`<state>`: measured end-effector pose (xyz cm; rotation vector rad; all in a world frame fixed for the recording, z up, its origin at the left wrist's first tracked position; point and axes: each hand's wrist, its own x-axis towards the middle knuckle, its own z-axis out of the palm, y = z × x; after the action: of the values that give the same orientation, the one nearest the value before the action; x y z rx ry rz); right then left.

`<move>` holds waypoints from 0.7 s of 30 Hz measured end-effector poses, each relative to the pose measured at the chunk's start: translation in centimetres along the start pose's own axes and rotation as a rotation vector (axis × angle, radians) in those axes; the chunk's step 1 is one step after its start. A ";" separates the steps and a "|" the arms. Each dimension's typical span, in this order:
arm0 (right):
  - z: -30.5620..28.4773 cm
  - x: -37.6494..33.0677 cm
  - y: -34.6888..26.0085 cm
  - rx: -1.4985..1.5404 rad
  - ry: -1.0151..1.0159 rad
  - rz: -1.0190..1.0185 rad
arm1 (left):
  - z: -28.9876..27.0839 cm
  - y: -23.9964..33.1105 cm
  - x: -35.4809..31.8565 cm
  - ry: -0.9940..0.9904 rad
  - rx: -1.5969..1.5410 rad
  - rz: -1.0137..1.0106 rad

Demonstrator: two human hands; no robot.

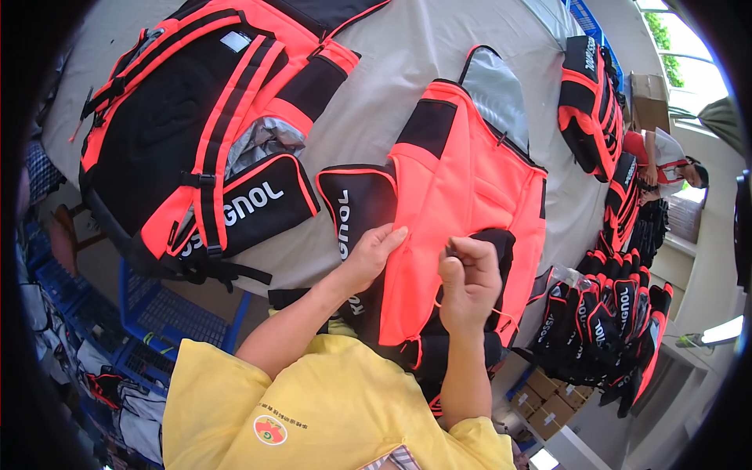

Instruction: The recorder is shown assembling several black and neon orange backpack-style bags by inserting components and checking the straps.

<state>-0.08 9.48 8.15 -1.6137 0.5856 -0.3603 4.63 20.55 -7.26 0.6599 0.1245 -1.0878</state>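
Note:
In front of me lies a coral-and-black bag (439, 192), its upper end open on a silvery grey lining. My left hand (374, 257) is closed on its coral fabric near the left seam, thumb on top. Over the bag's lower part, my right hand (472, 283) is held up with its fingers pinched together. A small dark thing (450, 249) shows at those fingertips; its kind is too small to make out. Beneath the right wrist a thin coral cord (501, 315) lies across a black part of the bag.
A large coral-and-black backpack (149, 141) lies on the pale covered table (407, 47) to the left. Finished-looking bags (599, 321) are piled at right. Blue plastic crates (168, 305) stand low at left, cardboard boxes (544, 407) low at right. Another person (666, 160) stands far right.

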 end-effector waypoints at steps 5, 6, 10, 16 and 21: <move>-2.7 0.3 1.7 -0.962 -0.185 -0.111 | 0.2 0.2 0.0 0.050 -0.025 0.043; -2.8 0.3 2.3 -0.968 -0.187 -0.113 | 0.3 0.5 -0.1 0.045 0.031 0.046; -2.6 -0.1 3.6 -1.040 -0.164 -0.177 | -0.1 0.1 -0.1 0.036 0.103 0.076; -2.2 -0.1 3.8 -1.049 -0.163 -0.182 | -0.5 0.2 -0.2 -0.012 0.096 0.054; -2.4 0.0 4.6 -0.987 -0.176 -0.179 | -0.7 0.3 -0.2 -0.018 0.109 0.060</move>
<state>-2.19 7.28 3.92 -2.6239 0.5066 -0.0322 4.93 21.13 -7.63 0.7467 0.0304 -1.0479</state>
